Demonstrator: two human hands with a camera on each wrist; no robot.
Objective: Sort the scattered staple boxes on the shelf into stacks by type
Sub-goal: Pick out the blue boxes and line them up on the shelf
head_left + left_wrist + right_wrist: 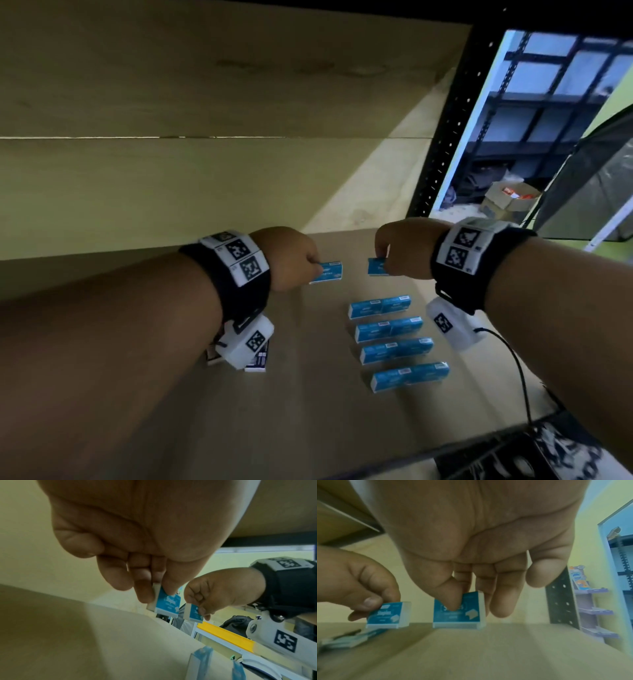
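Each of my hands holds one small blue staple box at the back of the shelf board (308, 394). My left hand (317, 265) pinches a box (329, 272) between thumb and fingers; the left wrist view shows this hand (159, 595) on the box (167, 603). A short gap to the right, my right hand (382, 262) pinches another blue box (376, 266), seen tilted up on its long edge (458, 614). Both boxes' lower edges are at or just above the board. In front of them lie several rows of blue boxes (388, 329), set end to end.
A few white and dark boxes (257, 359) lie under my left wrist. A black perforated post (445, 144) stands at the right rear. The upper shelf (205, 68) hangs close overhead. A black cable (513, 370) trails from my right wrist to the shelf's front edge.
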